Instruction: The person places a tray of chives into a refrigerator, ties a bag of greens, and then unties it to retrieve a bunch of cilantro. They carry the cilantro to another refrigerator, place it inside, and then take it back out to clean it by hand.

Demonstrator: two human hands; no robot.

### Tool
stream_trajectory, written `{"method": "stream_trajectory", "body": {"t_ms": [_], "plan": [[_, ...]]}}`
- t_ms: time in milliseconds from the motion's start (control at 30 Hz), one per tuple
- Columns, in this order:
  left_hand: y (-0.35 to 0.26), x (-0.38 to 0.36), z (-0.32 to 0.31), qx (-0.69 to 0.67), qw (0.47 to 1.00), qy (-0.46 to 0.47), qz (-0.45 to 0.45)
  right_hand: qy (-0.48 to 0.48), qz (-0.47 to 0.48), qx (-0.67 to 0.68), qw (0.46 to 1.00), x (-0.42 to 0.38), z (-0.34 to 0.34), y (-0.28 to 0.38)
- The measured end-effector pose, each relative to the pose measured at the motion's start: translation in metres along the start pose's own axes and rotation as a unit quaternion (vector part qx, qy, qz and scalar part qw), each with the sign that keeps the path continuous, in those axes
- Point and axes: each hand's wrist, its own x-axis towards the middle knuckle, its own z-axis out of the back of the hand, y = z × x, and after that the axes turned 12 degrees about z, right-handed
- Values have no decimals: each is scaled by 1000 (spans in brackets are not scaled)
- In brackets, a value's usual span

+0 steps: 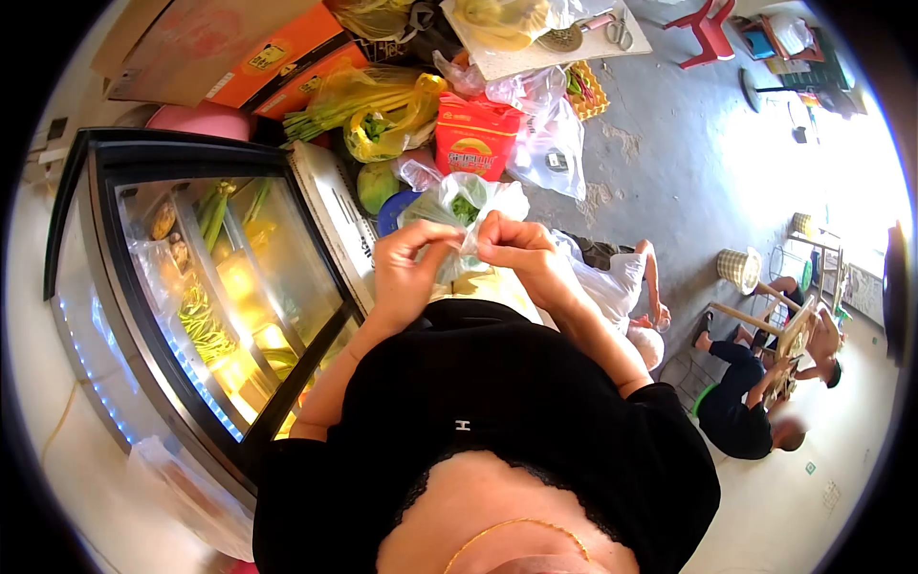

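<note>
A thin clear plastic bag [495, 196] with green leaves [466, 209] inside hangs in front of my chest. My left hand [413, 263] pinches one side of its gathered top, thumb against fingers. On the other side, my right hand [521, 251] grips the same plastic close by, so the two hands almost meet. Just beyond the bag are a red printed packet [475, 137] and a blue bowl-like item [394, 212], partly hidden by the bag.
A glass-fronted display fridge [229, 287] with vegetables stands at left. Yellow bags of greens [382, 110], cardboard boxes [206, 57] and a board with scissors [564, 43] lie ahead. At right, a person in white [607, 277] is close; others sit around a table [789, 335].
</note>
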Motion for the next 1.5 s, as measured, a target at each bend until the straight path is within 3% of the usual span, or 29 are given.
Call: {"method": "stream_trajectory", "body": {"t_ms": [33,133,200,267,400,467,533,667,733,800,867,1000,1267,1333,1367,1467,1500], "plan": [[-9,3,0,-106,992,-45,61,-10,-17,25,1000,-6,9,-3],[16,18,28,-345,923,-121,120,-65,-98,20,993,-20,48,-18],[29,22,30,-381,903,-124,155,-105,-94,131,981,-19,57,-27],[32,26,27,-386,914,-71,104,-112,-81,150,979,-15,49,-18],[0,32,24,-106,992,0,67,-88,-32,132,987,5,29,-16],[-11,34,19,30,996,84,30,-55,44,-98,993,12,9,-17],[-24,36,11,179,974,134,-17,-43,112,-266,956,14,-12,-3],[-33,45,7,201,969,138,-38,-55,90,-291,951,6,-1,0],[-30,46,-6,173,974,146,-6,-71,78,-273,956,-3,13,-1],[-32,48,-22,188,959,210,35,-77,71,-295,950,-10,29,0],[-13,54,-39,211,954,208,-45,-46,79,-315,945,-12,44,-1],[-11,62,-67,246,949,195,-22,-6,71,-360,930,-10,72,7],[-21,73,-117,169,970,175,-14,13,57,-182,982,-32,133,6],[-29,78,-123,140,969,203,-13,-111,36,-99,988,-36,136,6],[-32,80,-126,133,969,207,-8,-111,37,-99,988,-35,137,9],[-31,87,-136,67,969,235,-25,33,120,-335,934,-29,144,25],[-38,90,-135,72,964,257,-18,27,172,-359,917,-28,150,18]]}}
